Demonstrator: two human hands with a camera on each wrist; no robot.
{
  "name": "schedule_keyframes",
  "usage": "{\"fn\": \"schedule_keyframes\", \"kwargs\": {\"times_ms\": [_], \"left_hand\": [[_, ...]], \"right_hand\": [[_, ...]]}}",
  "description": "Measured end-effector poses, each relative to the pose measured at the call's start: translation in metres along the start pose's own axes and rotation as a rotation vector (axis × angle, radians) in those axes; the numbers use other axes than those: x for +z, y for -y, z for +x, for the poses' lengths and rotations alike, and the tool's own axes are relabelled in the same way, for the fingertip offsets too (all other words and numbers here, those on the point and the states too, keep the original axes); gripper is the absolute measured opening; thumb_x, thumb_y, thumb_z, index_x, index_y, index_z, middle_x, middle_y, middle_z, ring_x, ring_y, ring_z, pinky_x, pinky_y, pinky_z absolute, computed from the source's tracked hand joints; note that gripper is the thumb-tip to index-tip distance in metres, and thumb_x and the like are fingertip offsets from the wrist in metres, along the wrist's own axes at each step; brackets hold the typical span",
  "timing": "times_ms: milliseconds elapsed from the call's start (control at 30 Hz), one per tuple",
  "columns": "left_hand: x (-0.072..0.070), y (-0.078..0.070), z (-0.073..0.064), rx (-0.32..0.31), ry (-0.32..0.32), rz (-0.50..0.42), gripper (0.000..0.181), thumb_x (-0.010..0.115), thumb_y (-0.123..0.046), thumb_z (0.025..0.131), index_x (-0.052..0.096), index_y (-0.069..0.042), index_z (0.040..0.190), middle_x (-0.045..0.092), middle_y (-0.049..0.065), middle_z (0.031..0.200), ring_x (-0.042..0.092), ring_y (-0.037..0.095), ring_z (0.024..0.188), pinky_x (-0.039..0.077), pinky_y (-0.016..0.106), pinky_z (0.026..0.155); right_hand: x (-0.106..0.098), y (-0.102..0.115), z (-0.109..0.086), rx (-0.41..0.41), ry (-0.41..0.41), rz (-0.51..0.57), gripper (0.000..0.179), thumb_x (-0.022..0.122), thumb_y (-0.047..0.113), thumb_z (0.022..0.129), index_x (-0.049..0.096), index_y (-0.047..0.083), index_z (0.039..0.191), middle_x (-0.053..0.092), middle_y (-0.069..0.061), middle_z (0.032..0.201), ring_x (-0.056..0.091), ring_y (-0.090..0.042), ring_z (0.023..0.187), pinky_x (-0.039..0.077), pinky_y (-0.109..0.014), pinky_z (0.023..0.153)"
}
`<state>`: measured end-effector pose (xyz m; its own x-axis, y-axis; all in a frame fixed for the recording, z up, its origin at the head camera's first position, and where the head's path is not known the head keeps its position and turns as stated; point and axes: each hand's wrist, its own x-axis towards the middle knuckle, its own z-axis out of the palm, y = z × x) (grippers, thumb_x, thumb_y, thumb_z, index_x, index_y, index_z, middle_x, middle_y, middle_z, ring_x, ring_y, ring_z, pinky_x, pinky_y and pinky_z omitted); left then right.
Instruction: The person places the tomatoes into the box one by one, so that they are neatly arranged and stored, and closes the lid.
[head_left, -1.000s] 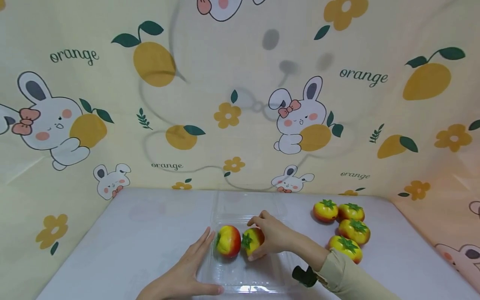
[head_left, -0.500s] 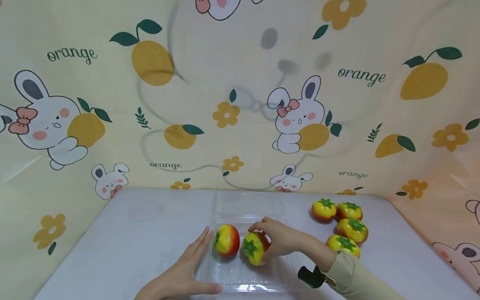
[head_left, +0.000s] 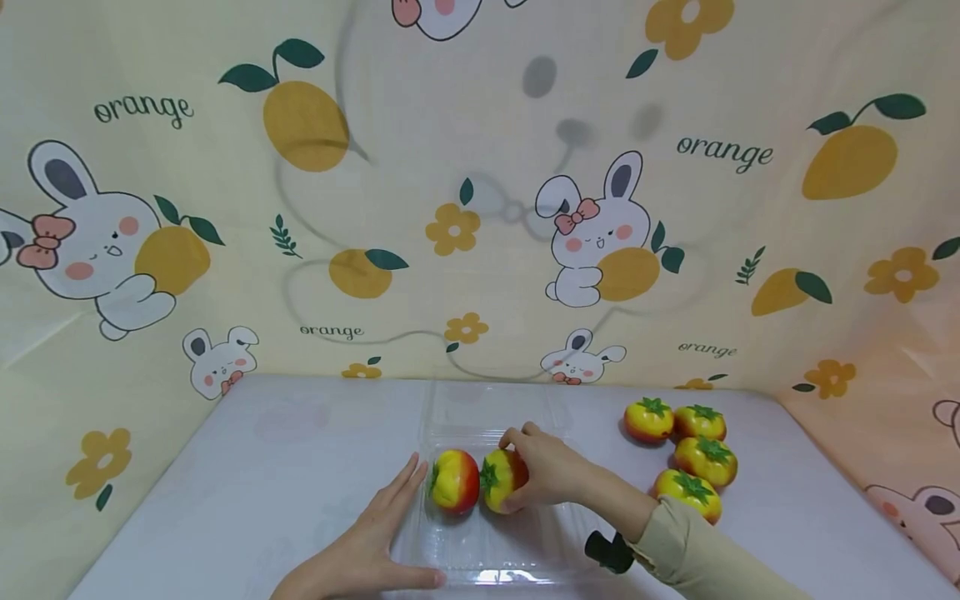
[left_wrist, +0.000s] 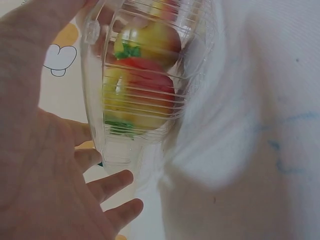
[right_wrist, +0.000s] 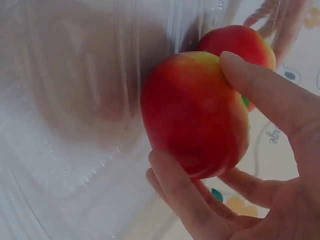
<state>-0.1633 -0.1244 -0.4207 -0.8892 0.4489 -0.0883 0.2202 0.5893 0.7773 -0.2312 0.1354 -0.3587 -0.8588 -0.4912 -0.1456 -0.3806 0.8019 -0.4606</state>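
My right hand [head_left: 551,468] holds a yellow-red toy persimmon [head_left: 501,481] with its green leafy top turned left. In the right wrist view, thumb and fingertips curl round the sides of this persimmon [right_wrist: 195,115]. It is inside a clear plastic clamshell box [head_left: 491,560], just right of a second persimmon [head_left: 455,481] lying on its side. Spread along the left side of the box is my left hand [head_left: 367,533], its fingers straight and thumb near the front rim. Through the ribbed wall, the left wrist view shows the nearer persimmon [left_wrist: 142,95].
Several more persimmons [head_left: 705,461] sit grouped on the white table [head_left: 225,492] at the right, beyond the right forearm. The box's clear lid [head_left: 495,408] lies folded back behind it. A printed cloth [head_left: 480,275] hangs behind the table.
The right hand has turned the persimmon, tilting its leafy top forward and then back to the left, and moved it slightly closer to the other one. The left hand has stayed put.
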Motion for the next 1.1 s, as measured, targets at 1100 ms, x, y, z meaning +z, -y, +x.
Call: {"fn": "schedule_keyframes", "kwargs": {"times_ms": [1100], "left_hand": [[0.0006, -0.0003, 0.0055, -0.071, 0.028, -0.031, 0.112, 0.075, -0.057, 0.071, 0.008, -0.026, 0.156, 0.0, 0.002, 0.163, 0.019, 0.041, 0.143, 0.029, 0.074, 0.099]], "right_hand": [[0.0006, -0.0015, 0.0032, -0.065, -0.008, -0.108, 0.054, 0.085, 0.036, 0.069, 0.065, 0.015, 0.113, 0.051, -0.001, 0.1, 0.049, -0.014, 0.092, 0.055, -0.032, 0.077]]}}
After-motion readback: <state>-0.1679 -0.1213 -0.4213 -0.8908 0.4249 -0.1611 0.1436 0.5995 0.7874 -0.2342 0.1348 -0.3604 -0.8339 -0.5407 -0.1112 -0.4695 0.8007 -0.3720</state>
